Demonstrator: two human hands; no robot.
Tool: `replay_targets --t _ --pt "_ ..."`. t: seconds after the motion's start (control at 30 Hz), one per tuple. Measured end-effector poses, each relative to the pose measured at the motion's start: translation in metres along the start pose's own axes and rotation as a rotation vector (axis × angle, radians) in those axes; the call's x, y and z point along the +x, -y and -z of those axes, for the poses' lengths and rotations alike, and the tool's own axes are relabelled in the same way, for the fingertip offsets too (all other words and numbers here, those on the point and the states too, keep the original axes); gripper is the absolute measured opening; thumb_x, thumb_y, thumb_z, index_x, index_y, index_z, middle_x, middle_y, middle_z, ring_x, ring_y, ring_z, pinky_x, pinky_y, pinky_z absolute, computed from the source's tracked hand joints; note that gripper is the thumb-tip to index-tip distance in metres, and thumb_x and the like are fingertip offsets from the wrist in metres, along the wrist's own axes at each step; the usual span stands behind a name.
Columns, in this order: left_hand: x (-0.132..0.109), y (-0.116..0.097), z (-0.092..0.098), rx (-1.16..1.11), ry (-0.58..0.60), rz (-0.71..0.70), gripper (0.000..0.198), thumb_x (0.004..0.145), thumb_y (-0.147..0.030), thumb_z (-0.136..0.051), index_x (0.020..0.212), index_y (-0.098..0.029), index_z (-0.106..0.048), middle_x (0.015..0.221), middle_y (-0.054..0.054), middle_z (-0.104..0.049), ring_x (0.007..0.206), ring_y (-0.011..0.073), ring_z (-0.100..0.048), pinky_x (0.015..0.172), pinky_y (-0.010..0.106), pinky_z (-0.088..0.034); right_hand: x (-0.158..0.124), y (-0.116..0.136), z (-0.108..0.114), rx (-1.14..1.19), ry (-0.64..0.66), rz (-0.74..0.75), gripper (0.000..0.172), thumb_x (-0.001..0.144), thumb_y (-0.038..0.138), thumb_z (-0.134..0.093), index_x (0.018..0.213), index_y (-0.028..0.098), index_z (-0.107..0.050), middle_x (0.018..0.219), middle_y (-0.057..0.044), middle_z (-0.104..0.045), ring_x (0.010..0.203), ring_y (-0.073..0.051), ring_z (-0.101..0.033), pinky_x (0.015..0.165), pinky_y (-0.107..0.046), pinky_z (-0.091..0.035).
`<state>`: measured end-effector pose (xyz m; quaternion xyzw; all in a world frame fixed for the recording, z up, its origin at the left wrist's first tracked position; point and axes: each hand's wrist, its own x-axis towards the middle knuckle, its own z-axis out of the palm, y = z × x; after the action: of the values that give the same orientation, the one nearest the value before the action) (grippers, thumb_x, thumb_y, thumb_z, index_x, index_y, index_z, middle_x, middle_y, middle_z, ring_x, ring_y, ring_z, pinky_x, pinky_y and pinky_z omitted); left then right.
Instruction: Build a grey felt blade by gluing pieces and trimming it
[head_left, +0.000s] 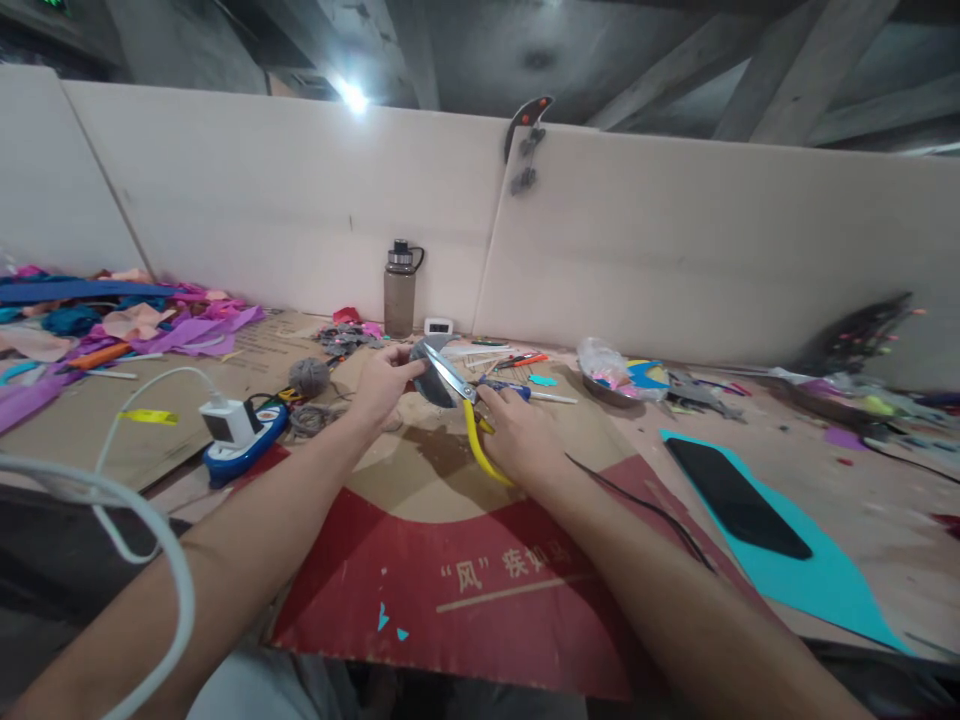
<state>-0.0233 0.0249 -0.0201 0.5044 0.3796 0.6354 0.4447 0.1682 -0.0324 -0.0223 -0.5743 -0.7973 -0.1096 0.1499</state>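
Observation:
A dark grey piece of material point(437, 388) is pinched at its upper left by my left hand point(386, 378). My right hand point(517, 425) is wrapped round the yellow handles of a pair of scissors point(448, 371). The blades point up and to the left and lie across the grey piece. Whether they are parted is too small to tell. Both hands are above a brown and red cardboard sheet point(442, 600), with two small turquoise scraps near its front edge.
Grey yarn balls point(309, 377) and a blue power strip point(246, 445) with a white charger lie left. Behind stands a bottle point(399, 300). At right, a black phone point(739, 497) rests on turquoise sheet; a bowl point(615, 393) is beyond. A white cable loops at front left.

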Motion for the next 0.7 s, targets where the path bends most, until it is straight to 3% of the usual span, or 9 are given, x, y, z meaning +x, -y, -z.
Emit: replay_targets --t 0.33,0.7 --pt "-0.005 -0.011 -0.006 -0.059 -0.004 0.006 0.023 0.058 -0.022 -0.072 0.079 -0.013 -0.065 0.078 0.002 -0.065 0.068 0.0117 -0.058 0.063 0.025 -0.05 0.0 0.0 0.002 -0.052 0.026 -0.013 0.036 0.088 0.028 -0.041 0.123 0.023 -0.046 0.107 -0.011 -0.058 0.09 -0.023 -0.061 0.069 -0.031 -0.044" --pt "-0.006 -0.009 -0.006 -0.092 0.055 0.012 0.022 0.06 -0.023 -0.073 0.079 -0.013 -0.068 0.081 0.003 -0.066 0.071 0.0127 -0.06 0.069 0.029 -0.053 -0.001 0.003 0.002 -0.043 0.006 -0.01 0.034 0.089 0.03 -0.04 0.121 0.021 -0.047 0.103 -0.012 -0.058 0.09 -0.024 -0.06 0.069 -0.032 -0.045"
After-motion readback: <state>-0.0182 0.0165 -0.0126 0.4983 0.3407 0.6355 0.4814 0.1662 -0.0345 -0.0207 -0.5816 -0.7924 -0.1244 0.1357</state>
